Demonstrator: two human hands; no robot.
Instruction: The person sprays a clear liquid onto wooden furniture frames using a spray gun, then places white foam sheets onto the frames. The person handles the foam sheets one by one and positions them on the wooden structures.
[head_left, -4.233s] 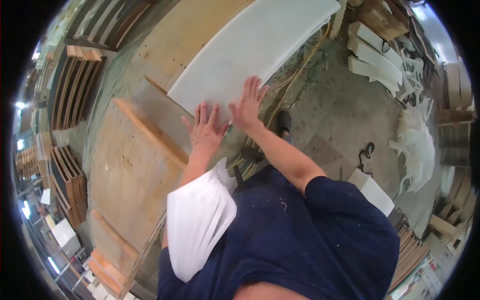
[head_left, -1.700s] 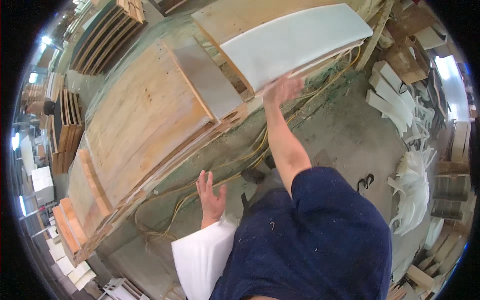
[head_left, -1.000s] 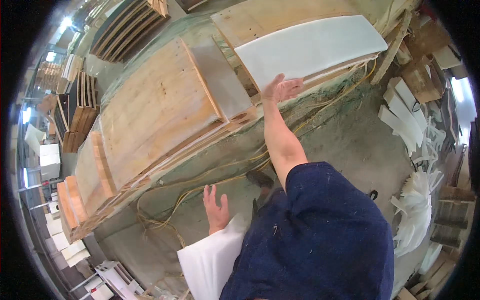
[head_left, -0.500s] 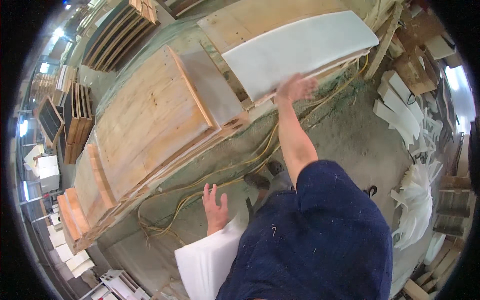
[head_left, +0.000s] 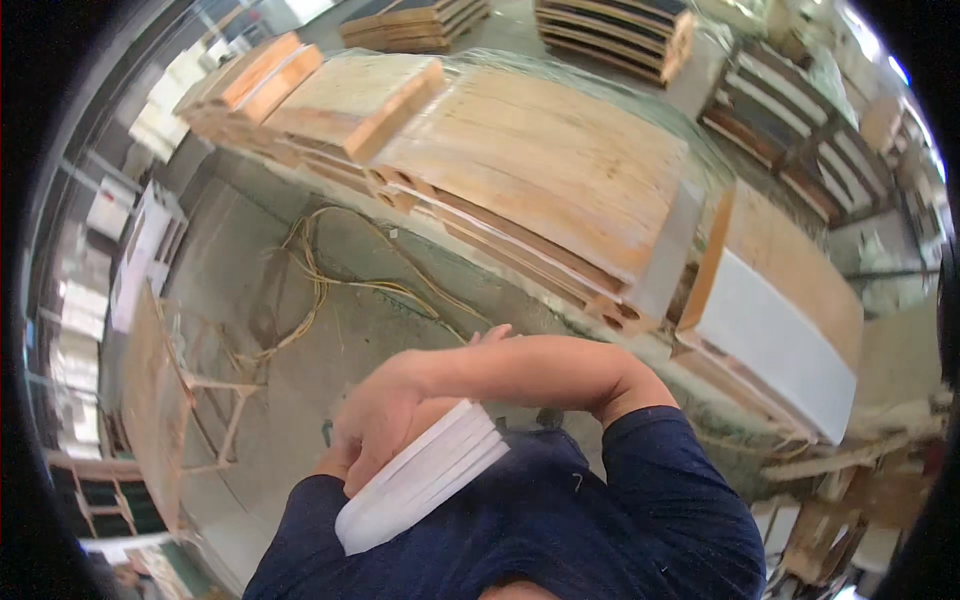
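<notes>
A stack of white foam-like sheets (head_left: 425, 480) is tucked in the crook of my bent left arm, against my dark blue shirt. Beyond my right forearm, part of my left hand (head_left: 492, 335) shows with its fingers out; the rest is hidden. My right arm crosses in front of my body. My right hand (head_left: 372, 425), smeared by motion, is at my left elbow beside the stack's outer edge; its fingers cannot be made out. One white sheet (head_left: 770, 330) lies over the curved wooden piece at the right, away from both hands.
A long row of plywood forms (head_left: 540, 150) runs across in front of me. Yellow hoses (head_left: 318, 285) lie looped on the concrete floor. A wooden frame (head_left: 160, 400) stands at the left. Stacked dark-topped panels (head_left: 610, 35) are at the back.
My view has swung left. My right hand has left the white sheet on the wooden piece and come across to the foam stack under my left arm.
</notes>
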